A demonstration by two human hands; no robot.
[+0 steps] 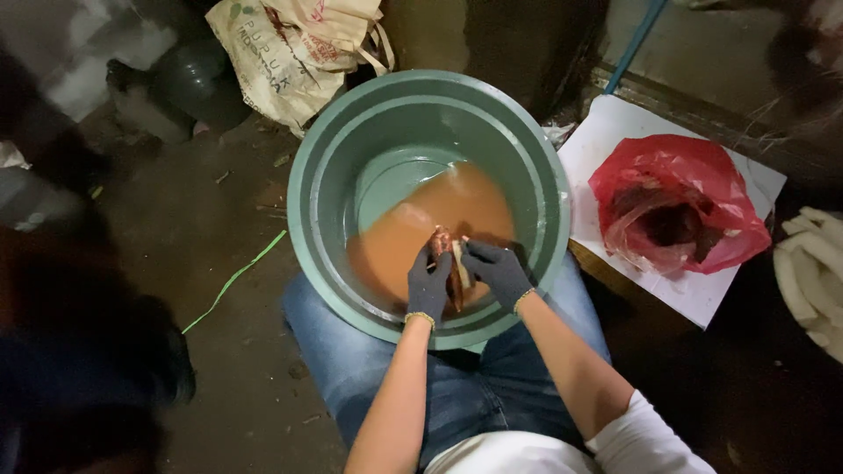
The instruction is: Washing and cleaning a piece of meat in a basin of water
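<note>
Head view: both gloved hands, left hand (429, 285) and right hand (497, 270), grip a brown root (450, 263) beside red bag (676, 211).

Beige printed sack (290, 53) top left; red bag (676, 206) right

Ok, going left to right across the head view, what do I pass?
Green strap on the floor → printed sack → green basin → left hand → brown object held over the water → right hand → red plastic bag → pale peeled roots.
</note>
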